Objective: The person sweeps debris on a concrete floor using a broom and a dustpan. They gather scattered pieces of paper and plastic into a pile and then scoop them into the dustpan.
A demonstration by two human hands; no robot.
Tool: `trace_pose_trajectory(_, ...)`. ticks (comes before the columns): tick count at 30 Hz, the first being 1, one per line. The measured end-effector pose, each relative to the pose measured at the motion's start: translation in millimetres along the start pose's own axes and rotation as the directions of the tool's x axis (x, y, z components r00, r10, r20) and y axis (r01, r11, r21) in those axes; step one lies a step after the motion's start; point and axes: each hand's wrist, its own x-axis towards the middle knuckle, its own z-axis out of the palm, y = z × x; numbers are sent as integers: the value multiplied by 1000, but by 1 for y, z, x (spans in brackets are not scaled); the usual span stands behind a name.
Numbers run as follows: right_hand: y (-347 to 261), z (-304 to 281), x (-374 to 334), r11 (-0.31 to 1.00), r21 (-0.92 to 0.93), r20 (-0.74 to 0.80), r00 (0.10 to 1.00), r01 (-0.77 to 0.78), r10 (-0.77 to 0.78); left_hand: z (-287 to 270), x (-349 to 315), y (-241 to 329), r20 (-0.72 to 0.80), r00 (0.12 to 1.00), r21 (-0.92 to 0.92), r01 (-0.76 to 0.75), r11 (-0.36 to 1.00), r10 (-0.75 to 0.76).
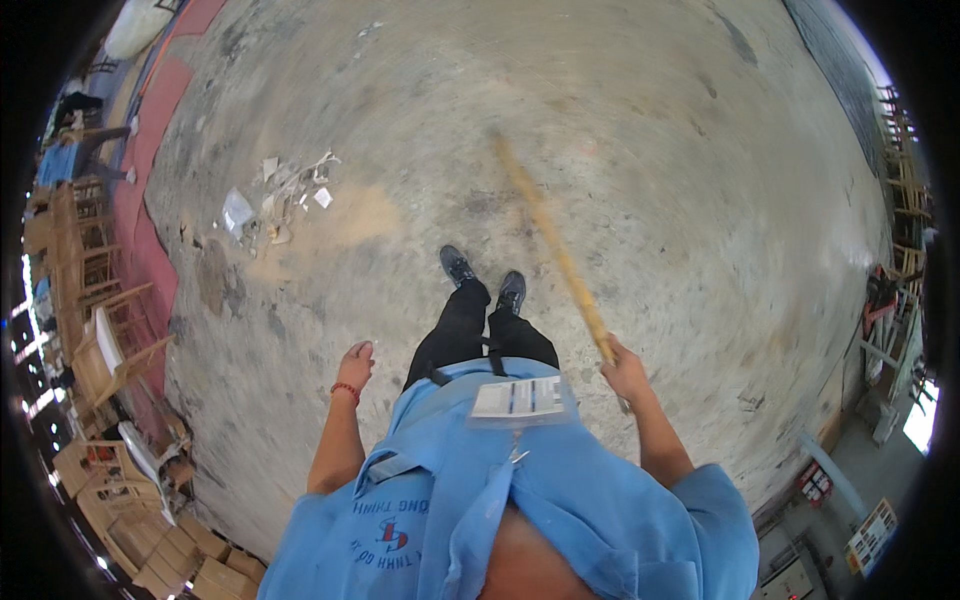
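Observation:
A long yellowish-brown pole slants from my right side out over the floor ahead of my feet. My right hand is wrapped round its near end. The pole's far end is smeared by motion, so I cannot tell what is on it or whether it touches the floor. My left hand, with a red bead bracelet at the wrist, hangs beside my left hip. Its fingers are loosely bent and apart, with nothing seen in them.
Scraps of paper and plastic litter lie on the concrete floor ahead to the left. Wooden chairs and a red floor strip line the left side. Cardboard boxes stand at lower left. Racks of wooden parts stand along the right.

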Motion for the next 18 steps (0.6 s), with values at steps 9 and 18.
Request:
trace_pose_trajectory(9, -102, 77, 74, 881, 395, 383, 918, -260, 99, -11, 60, 40, 24, 992, 47, -124, 991, 123)
trace_pose_trajectory(18, -279, 118, 168, 932, 330, 633, 768, -148, -102, -49, 83, 56, -57, 997, -116, -66, 991, 59)
